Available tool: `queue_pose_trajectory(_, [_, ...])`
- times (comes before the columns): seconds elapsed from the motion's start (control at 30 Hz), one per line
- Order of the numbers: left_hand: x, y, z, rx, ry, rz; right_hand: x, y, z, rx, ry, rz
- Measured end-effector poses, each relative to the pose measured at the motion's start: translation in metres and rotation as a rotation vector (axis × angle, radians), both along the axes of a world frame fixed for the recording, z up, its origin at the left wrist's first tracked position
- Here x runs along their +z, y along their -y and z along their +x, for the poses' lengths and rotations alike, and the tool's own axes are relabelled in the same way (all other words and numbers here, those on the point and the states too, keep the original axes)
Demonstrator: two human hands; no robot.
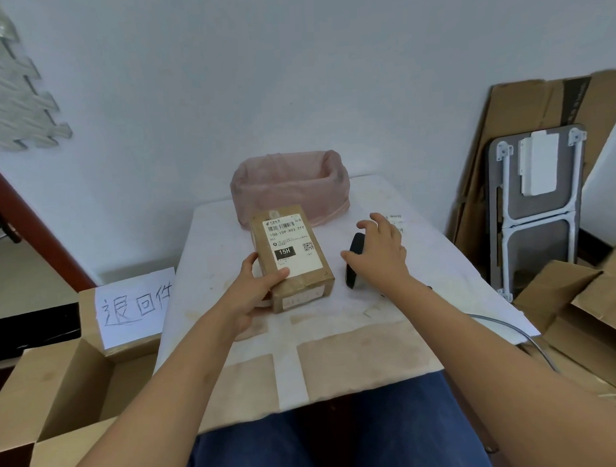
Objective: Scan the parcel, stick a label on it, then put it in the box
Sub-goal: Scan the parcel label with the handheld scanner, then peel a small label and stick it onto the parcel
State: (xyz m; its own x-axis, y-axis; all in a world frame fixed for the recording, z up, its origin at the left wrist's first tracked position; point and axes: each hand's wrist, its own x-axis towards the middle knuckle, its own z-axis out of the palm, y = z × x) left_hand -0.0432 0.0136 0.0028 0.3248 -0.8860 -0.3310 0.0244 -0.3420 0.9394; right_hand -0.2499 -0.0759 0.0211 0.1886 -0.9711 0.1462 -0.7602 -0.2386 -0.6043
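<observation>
One parcel (292, 256) in left grip (256, 287); right grip (380, 251) spread open over one scanner (353, 263); pink bin (291, 185) behind.

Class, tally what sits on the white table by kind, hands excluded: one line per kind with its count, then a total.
Brown parcel, held by the left hand: 1
Black scanner, under the right hand: 1
Pink-lined bin: 1
Total: 3
</observation>
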Motion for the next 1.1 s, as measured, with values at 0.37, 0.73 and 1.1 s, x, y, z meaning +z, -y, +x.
queue_pose_trajectory(0.37, [0.008,-0.036,-0.002,-0.093,0.152,0.183,-0.009,-0.01,0.027,0.064,0.042,-0.043])
queue_pose_trajectory(0.73, [0.016,-0.028,-0.004,-0.166,0.72,0.176,-0.013,0.007,0.013,0.016,0.25,-0.009])
queue_pose_trajectory(1.1, [0.043,0.053,-0.015,-0.271,1.026,-0.163,-0.026,0.088,-0.058,-0.262,0.245,0.298])
